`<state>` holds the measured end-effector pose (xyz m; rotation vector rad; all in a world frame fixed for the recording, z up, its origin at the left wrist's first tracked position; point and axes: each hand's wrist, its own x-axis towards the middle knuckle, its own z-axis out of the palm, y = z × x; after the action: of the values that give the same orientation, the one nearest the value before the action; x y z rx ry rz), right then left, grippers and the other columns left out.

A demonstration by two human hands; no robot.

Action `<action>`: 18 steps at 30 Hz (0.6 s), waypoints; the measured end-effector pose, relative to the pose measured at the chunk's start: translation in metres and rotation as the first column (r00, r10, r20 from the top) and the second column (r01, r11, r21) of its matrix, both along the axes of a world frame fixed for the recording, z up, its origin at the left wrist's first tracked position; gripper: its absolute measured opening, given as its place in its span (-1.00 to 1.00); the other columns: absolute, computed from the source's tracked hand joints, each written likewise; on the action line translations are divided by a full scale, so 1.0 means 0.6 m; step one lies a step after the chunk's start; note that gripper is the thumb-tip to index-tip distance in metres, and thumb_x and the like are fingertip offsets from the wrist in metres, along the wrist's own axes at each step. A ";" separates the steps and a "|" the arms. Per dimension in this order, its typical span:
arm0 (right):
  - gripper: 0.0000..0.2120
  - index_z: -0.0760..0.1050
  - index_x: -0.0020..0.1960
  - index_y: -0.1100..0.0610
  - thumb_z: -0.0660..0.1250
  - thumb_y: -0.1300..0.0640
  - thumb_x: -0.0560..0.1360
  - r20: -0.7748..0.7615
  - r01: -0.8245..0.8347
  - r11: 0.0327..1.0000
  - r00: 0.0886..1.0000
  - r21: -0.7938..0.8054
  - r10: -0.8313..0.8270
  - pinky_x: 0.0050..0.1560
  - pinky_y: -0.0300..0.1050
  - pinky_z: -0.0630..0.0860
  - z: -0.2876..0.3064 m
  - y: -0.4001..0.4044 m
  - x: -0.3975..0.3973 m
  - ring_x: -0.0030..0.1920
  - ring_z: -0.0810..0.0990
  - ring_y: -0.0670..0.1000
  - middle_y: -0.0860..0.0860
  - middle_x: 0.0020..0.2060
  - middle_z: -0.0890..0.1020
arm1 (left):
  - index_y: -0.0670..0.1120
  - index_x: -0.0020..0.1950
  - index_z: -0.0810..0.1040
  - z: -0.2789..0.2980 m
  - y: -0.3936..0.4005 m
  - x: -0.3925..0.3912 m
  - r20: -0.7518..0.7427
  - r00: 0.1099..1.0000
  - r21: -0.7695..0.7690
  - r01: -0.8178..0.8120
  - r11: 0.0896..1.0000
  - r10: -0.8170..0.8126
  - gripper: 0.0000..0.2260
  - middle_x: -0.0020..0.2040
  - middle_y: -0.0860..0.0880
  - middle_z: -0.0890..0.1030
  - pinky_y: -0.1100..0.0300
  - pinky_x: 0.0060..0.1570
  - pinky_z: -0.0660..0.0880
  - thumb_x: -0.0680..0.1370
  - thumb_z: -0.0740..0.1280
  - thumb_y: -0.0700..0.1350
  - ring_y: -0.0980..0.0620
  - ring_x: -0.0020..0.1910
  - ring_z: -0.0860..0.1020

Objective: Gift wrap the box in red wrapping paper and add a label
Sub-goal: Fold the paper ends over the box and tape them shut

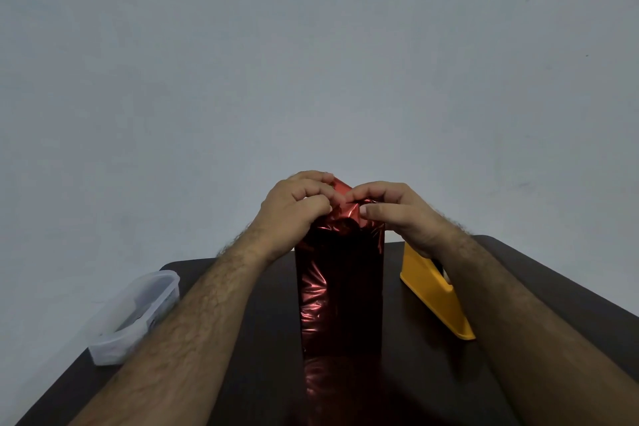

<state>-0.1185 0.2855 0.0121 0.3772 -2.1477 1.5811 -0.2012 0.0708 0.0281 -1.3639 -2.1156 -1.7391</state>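
Note:
A tall box wrapped in shiny red wrapping paper point(340, 287) stands upright on the dark table point(262, 339), in the middle of the view. Both hands work at its top end, where loose paper is bunched and creased. My left hand point(294, 211) has its fingers curled over the paper on the left side of the top. From the right, my right hand point(397, 214) pinches the paper between thumb and fingers. The box itself is hidden under the paper. No label is in view.
A yellow tape dispenser point(432, 297) stands just right of the box, partly behind my right forearm. A clear plastic container point(138, 315) sits at the table's left edge. A plain grey wall rises behind the table.

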 end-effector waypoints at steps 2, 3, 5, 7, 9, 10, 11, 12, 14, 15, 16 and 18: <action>-0.61 0.67 0.24 0.19 0.45 0.10 0.44 0.001 0.002 1.000 1.000 -0.003 -0.002 0.09 0.02 0.63 0.000 0.000 0.001 0.01 0.72 0.17 0.18 0.00 0.74 | 0.04 -0.08 0.81 0.003 0.001 0.003 0.000 1.000 0.041 0.020 0.999 -0.020 -0.80 0.30 0.18 0.64 -0.03 0.38 0.53 0.53 0.37 -0.09 0.19 0.36 0.56; -0.61 0.67 0.24 0.19 0.45 0.11 0.44 0.000 0.003 1.000 1.000 -0.006 -0.003 0.14 0.07 0.64 0.000 0.001 0.002 0.06 0.72 0.23 0.20 0.04 0.74 | 0.02 -0.07 0.81 0.003 0.001 0.007 0.005 0.999 0.072 0.037 0.997 -0.037 -0.78 0.27 0.17 0.66 0.04 0.35 0.52 0.62 0.36 -0.11 0.22 0.34 0.57; -0.62 0.67 0.25 0.18 0.44 0.12 0.45 -0.002 0.010 1.000 1.000 -0.005 -0.010 0.21 0.19 0.60 -0.002 0.003 0.000 0.14 0.69 0.33 0.24 0.11 0.72 | -0.02 -0.06 0.77 0.002 0.000 0.010 0.007 1.000 0.163 0.018 0.987 -0.019 -0.78 0.20 0.15 0.70 0.17 0.20 0.53 0.69 0.36 -0.14 0.27 0.24 0.61; -0.62 0.67 0.24 0.17 0.44 0.11 0.45 0.002 0.017 1.000 1.000 -0.010 -0.017 0.21 0.18 0.60 -0.001 0.003 -0.001 0.14 0.69 0.32 0.25 0.13 0.71 | -0.06 -0.13 0.72 0.000 -0.004 0.006 -0.036 0.998 0.189 -0.043 0.981 0.051 -0.88 0.14 0.13 0.70 0.19 0.13 0.53 0.61 0.50 -0.14 0.25 0.19 0.63; -0.60 0.68 0.23 0.14 0.47 0.05 0.42 0.009 0.012 1.000 1.000 -0.013 -0.012 0.18 0.12 0.60 -0.001 0.003 0.000 0.09 0.70 0.23 0.23 0.13 0.72 | -0.04 -0.24 0.72 -0.003 -0.013 -0.001 -0.122 0.991 0.123 -0.040 0.992 0.055 -0.85 0.15 0.14 0.67 0.13 0.23 0.49 0.50 0.62 -0.12 0.20 0.26 0.60; -0.58 0.69 0.23 0.12 0.48 0.02 0.40 0.011 0.011 1.000 1.000 -0.013 -0.011 0.18 0.12 0.59 0.000 0.003 0.001 0.09 0.70 0.22 0.21 0.13 0.72 | -0.01 -0.26 0.73 -0.003 -0.018 -0.001 -0.145 0.989 0.085 -0.022 0.996 0.034 -0.86 0.18 0.15 0.66 0.09 0.29 0.46 0.45 0.63 -0.09 0.17 0.31 0.58; -0.57 0.69 0.22 0.11 0.49 0.00 0.39 0.011 0.014 1.000 1.000 -0.015 -0.014 0.20 0.14 0.58 -0.001 0.003 0.001 0.11 0.70 0.25 0.18 0.13 0.72 | 0.03 -0.25 0.75 -0.003 -0.022 -0.001 -0.172 0.985 0.052 -0.004 0.999 0.013 -0.90 0.21 0.16 0.65 0.06 0.35 0.43 0.42 0.63 -0.06 0.14 0.36 0.56; -0.58 0.69 0.23 0.12 0.49 0.02 0.40 0.010 0.017 1.000 1.000 -0.015 -0.017 0.22 0.16 0.58 -0.001 0.004 0.000 0.14 0.69 0.28 0.16 0.14 0.73 | 0.04 -0.22 0.77 -0.003 -0.025 -0.001 -0.209 0.978 0.030 0.012 0.999 -0.005 -0.94 0.24 0.17 0.64 0.03 0.40 0.40 0.40 0.62 -0.04 0.12 0.39 0.54; -0.62 0.68 0.23 0.13 0.46 0.07 0.44 0.007 0.021 1.000 1.000 -0.008 -0.021 0.20 0.16 0.58 -0.001 0.004 0.000 0.14 0.69 0.28 0.15 0.14 0.73 | 0.05 -0.18 0.80 -0.002 -0.028 -0.004 -0.254 0.967 0.007 0.037 0.999 -0.034 -0.96 0.26 0.18 0.64 -0.02 0.46 0.38 0.41 0.60 -0.02 0.07 0.42 0.51; -0.63 0.68 0.23 0.14 0.45 0.09 0.45 0.007 0.021 1.000 1.000 -0.007 -0.021 0.16 0.11 0.59 -0.001 0.004 0.000 0.10 0.70 0.23 0.15 0.14 0.73 | 0.04 -0.17 0.80 -0.002 -0.028 -0.004 -0.241 0.969 0.008 0.064 0.998 -0.060 -0.95 0.27 0.17 0.64 -0.03 0.45 0.40 0.44 0.57 -0.01 0.05 0.42 0.52; -0.63 0.68 0.23 0.15 0.44 0.10 0.45 0.009 0.018 1.000 1.000 -0.007 -0.017 0.11 0.03 0.60 -0.001 0.004 0.001 0.07 0.70 0.17 0.15 0.12 0.73 | 0.01 -0.17 0.81 -0.001 -0.027 -0.005 -0.203 0.975 0.021 0.091 0.996 -0.085 -0.91 0.26 0.16 0.64 0.00 0.40 0.46 0.48 0.53 -0.01 0.04 0.40 0.54; -0.63 0.68 0.23 0.16 0.44 0.11 0.44 0.017 0.013 1.000 1.000 -0.004 -0.013 0.04 -0.08 0.59 0.000 0.002 0.003 0.03 0.70 0.09 0.11 0.07 0.75 | -0.08 -0.19 0.80 -0.001 -0.020 -0.003 -0.083 0.991 0.080 0.112 0.991 -0.105 -0.78 0.21 0.13 0.66 0.19 0.23 0.55 0.60 0.47 -0.04 0.08 0.31 0.61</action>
<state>-0.1168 0.2865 0.0124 0.3489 -2.1545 1.5873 -0.2031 0.0586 0.0276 -1.5237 -1.9390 -1.7594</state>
